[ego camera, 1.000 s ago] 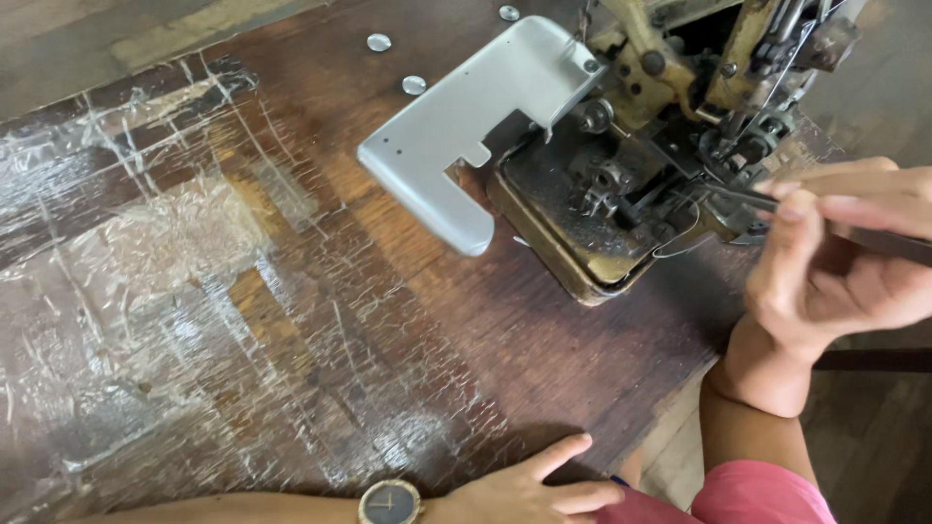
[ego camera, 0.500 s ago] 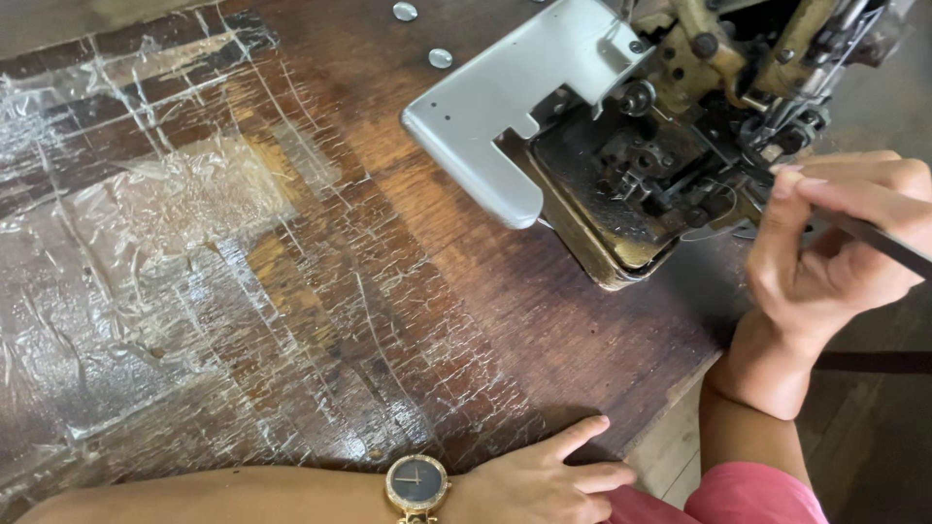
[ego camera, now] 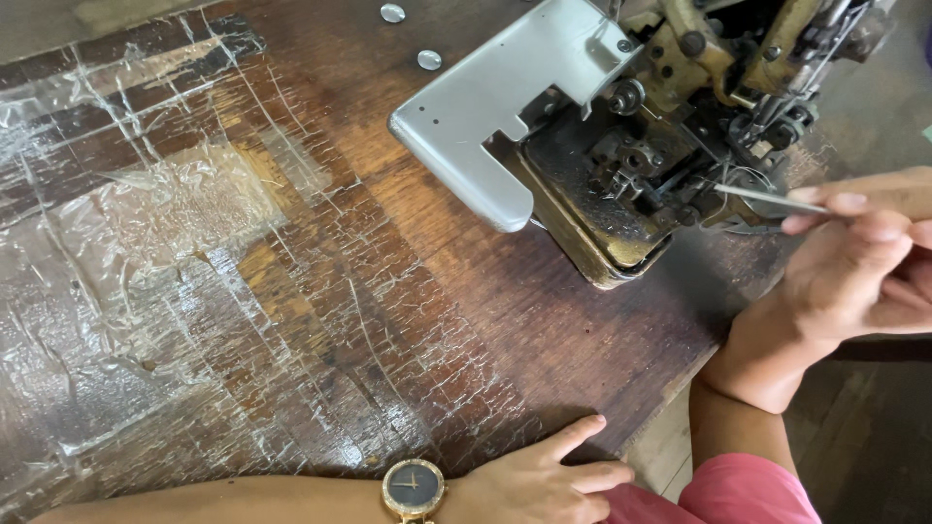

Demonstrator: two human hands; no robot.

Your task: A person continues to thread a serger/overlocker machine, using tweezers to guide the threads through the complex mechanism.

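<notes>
— Tweezers, thin and silver, are pinched between thumb and fingers of the right hand. Where do their tips end up?

— Inside the open works of the sewing machine, among the dark, oily metal parts just past the front edge of its brass-coloured base. The tips look to be touching a fine thread or loop there, though it is too small to be sure.

— And the other hand?

— The left hand lies flat at the near edge of the wooden table, fingers loosely spread and gripping nothing (a gold wristwatch with a dark dial sits on that wrist).

— What else is on the table?

— A grey metal cover plate swung out to the left of the machine, two small silver discs beyond it, and a crinkled sheet of clear plastic stuck over the cracked varnish on the left. Pink cloth shows below the right forearm.
</notes>
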